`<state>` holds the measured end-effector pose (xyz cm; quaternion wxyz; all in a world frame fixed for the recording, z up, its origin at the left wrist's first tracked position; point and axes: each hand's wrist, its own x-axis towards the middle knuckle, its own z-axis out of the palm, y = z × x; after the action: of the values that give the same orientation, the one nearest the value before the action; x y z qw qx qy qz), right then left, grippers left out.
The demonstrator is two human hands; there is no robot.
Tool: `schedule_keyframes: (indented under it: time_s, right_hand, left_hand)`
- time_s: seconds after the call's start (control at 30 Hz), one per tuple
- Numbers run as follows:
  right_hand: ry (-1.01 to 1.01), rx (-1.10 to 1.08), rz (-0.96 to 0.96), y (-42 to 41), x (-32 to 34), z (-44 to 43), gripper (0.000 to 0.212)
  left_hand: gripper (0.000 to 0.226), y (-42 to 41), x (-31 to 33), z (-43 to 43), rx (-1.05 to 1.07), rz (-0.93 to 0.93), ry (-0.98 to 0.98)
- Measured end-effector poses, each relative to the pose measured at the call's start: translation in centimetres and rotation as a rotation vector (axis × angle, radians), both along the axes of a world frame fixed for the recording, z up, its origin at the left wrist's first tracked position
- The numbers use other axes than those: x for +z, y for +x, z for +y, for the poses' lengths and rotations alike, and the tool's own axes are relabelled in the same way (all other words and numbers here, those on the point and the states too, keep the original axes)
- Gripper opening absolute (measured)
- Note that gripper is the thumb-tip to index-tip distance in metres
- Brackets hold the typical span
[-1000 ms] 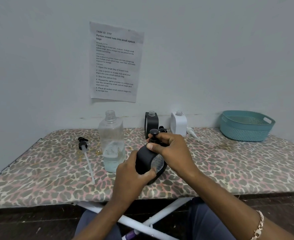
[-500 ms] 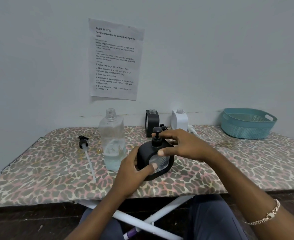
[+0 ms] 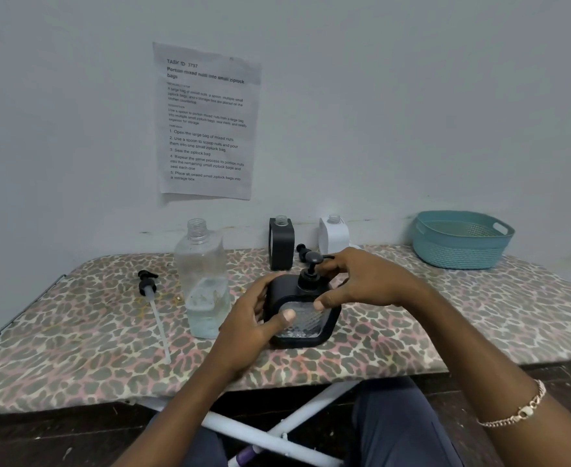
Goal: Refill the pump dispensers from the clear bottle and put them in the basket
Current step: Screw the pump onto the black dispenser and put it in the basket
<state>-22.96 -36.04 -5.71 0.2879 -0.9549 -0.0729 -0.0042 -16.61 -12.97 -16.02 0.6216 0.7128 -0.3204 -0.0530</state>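
A black pump dispenser (image 3: 306, 323) with its pump screwed on stands upright near the table's front edge. My left hand (image 3: 247, 328) grips its left side, thumb on the clear front window. My right hand (image 3: 368, 281) reaches over its top, thumb on the front face and fingers behind the pump head. The clear bottle (image 3: 203, 284), uncapped and about a third full, stands just left of it. A second black dispenser (image 3: 281, 244) and a white dispenser (image 3: 334, 234), both without pumps, stand by the wall. The teal basket (image 3: 459, 254) sits at the far right.
A loose black pump (image 3: 147, 284) with a long white tube lies left of the clear bottle. Another loose pump head (image 3: 301, 248) lies between the two back dispensers. The leopard-print table (image 3: 75, 332) ends at a front edge above my knees. A printed sheet (image 3: 206, 123) hangs on the wall.
The black dispenser went from tilted in my hands to standing upright on the table. My right hand left the pump collar and now spans the dispenser's top.
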Motion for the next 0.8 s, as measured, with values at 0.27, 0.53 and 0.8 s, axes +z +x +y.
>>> schedule_keyframes:
  time_s: [0.27,0.53,0.8]
  right_hand:
    - [-0.009,-0.093,-0.04,0.0,2.6,-5.0,0.039]
    - [0.044,-0.263,-0.162,-0.9,6.7,-13.0,0.023]
    - [-0.031,-0.497,-0.24,-0.8,11.4,-22.1,0.024]
  left_hand:
    - [0.066,2.1,2.7,-6.0,-0.073,-0.037,0.015]
    - [0.055,5.3,7.9,-15.9,-0.115,-0.104,0.034]
    - [0.042,7.2,12.4,-27.9,-0.03,-0.215,0.025]
